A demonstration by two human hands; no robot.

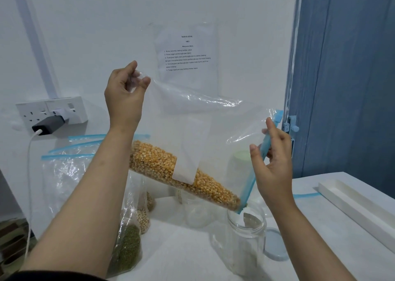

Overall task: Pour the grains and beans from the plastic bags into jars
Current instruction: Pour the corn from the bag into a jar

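A clear zip bag of yellow corn kernels (pixel 183 173) is hanging tilted in mid-air above the bench (pixel 320 227), its blue zip mouth (pixel 252 180) pointing down and to the right. The kernels are lying heaped along the bag's lower edge, reaching the low corner of the mouth, which is sitting right at the rim of an open clear jar (pixel 245 235). A white label patch (pixel 188 165) is showing on the bag's side.

The left hand (pixel 125 97) is lifting the bag's sealed bottom corner high, its grip pinching the plastic between thumb and fingers. The right hand (pixel 272 163) is holding the blue zip strip at the mouth, its grip closing on the strip with thumb and curled fingers.

The jar is standing upright on the white bench, with what looks like a metal scoop inside it. A pale blue lid (pixel 275 246) is lying flat just to its right. A 2nd clear jar (pixel 194 208) is standing behind, partly hidden by the bag.

To the left, more zip bags are leaning near the wall: 1 holding green beans (pixel 128 248), another pale round beans (pixel 143 218). A wall socket with a black charger (pixel 49 123) plugged in is sitting above them. A printed instruction sheet (pixel 188 54) is hanging on the wall behind. A long white tray (pixel 363 203) is lying along the bench's right edge.
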